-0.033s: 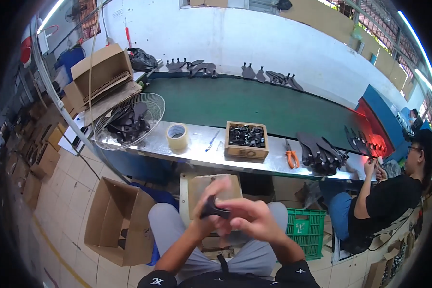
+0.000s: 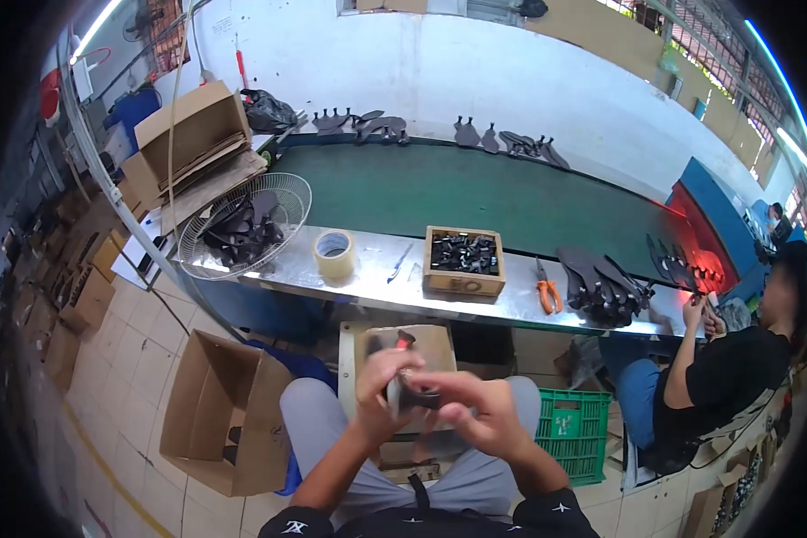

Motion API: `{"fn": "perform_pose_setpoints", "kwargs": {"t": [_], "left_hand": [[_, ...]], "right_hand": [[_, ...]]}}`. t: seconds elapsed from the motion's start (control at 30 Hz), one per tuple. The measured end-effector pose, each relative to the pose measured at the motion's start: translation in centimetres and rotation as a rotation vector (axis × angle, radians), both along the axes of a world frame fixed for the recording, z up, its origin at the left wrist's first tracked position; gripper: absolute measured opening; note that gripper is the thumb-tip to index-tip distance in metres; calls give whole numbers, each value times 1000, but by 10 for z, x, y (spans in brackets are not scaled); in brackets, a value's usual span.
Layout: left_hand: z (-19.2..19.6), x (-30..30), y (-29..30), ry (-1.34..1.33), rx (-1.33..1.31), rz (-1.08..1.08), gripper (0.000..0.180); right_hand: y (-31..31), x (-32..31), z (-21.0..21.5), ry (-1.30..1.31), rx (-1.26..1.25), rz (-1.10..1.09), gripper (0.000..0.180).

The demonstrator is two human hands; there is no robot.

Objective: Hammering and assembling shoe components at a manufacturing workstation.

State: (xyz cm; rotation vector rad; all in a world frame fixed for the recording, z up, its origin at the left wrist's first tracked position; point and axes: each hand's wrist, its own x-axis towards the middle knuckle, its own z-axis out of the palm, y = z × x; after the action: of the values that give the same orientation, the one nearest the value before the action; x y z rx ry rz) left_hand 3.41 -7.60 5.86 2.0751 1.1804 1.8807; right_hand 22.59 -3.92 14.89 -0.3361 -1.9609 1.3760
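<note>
Below the wooden box (image 2: 462, 284), my left grip (image 2: 384, 390) wraps a dark piece (image 2: 419, 397), likely steadying it; my right grip (image 2: 484, 412) curls loosely, hold unclear.

One dark piece (image 2: 417, 398) is being handled by two hands (image 2: 386, 381) (image 2: 486, 417); one tape roll (image 2: 336, 266), one wire basket (image 2: 289, 215), one crate (image 2: 570, 432) are being seen.

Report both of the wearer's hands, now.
Left hand: closed, holding a dark piece.
Right hand: at that piece; blur hides whether it grips.
</note>
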Motion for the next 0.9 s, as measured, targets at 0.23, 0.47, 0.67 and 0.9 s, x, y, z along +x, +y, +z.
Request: {"fn": "perform_pose_setpoints", "kwargs": {"t": [0.23, 0.47, 0.67, 0.9], "left_hand": [[80, 8, -49, -193, -62, 213, 34], [39, -4, -4, -259, -283, 134, 18], [-36, -14, 98, -29, -407, 251, 48], [-9, 11, 237, 207, -500, 150, 23]], "right_hand": [[20, 7, -133, -707, 608, -629, 91], [-15, 79, -159, -763, 198, -698, 46], [-72, 110, -172, -162, -579, -934, 19], [-72, 126, -189, 215, -975, -976, 33]]}}
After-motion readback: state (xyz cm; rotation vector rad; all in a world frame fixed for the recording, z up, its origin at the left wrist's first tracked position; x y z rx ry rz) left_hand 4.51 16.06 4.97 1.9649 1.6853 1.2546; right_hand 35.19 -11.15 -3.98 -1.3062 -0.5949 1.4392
